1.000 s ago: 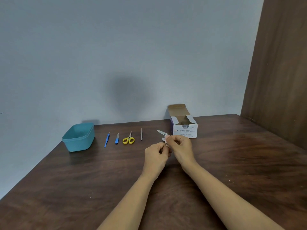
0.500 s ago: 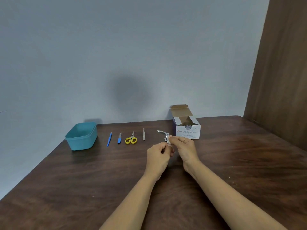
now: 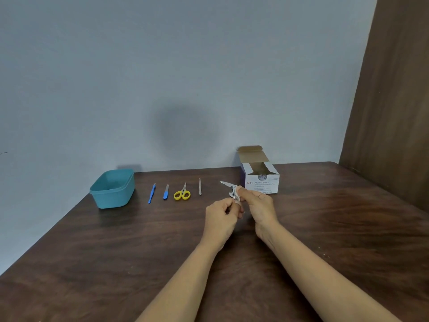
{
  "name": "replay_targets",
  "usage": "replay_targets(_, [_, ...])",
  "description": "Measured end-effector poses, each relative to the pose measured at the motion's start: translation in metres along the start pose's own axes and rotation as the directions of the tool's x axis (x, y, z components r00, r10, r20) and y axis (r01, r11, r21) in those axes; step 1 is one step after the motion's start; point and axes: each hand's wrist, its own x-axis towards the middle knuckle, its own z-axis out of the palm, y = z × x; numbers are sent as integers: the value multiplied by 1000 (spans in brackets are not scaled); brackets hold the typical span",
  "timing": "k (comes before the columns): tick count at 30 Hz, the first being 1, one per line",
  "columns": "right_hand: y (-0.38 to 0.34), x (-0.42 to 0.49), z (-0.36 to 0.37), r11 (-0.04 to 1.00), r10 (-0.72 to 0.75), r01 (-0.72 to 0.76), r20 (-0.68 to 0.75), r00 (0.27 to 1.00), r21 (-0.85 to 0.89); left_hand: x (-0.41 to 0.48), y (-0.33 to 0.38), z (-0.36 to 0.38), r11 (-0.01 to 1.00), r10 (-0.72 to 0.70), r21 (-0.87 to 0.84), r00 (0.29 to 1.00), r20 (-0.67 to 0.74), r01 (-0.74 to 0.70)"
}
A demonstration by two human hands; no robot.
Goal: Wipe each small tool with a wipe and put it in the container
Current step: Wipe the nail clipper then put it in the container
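Nail clipper [image 3: 225,183] is being wiped above the table [image 3: 92,263] — left hand [image 3: 220,217] pinching its lower end, right hand [image 3: 258,205] pinching a white wipe [image 3: 232,193] on it. Next it is probably going left into the teal container [image 3: 111,194].

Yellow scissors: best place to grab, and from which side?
I'd pinch the yellow handle loops of the scissors from above, coming from the near side: they lie flat on the table, loops toward the person, closed blades pointing away, with gaps to the blue-handled tool and tweezers.
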Motion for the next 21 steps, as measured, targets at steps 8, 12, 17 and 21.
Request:
replay_targets(8, [1, 1, -6, 973, -102, 143, 223, 969, -180, 1, -3, 0, 1000, -20, -25, 997, -69, 18])
replay_targets(12, [-3, 3, -10, 943, -138, 226, 334, 933, -242, 0, -3, 1, 1000, -7, 20, 999, -54, 8])
replay_targets(17, [-2, 3, -11, 920, -155, 271, 371, 915, -283, 1, -1, 2, 999, -3, 48, 999, -40, 5])
replay_targets(21, [3, 6, -11, 955, -110, 200, 367, 924, -219, 1, 2, 2, 977, -122, -183, 991, -58, 110])
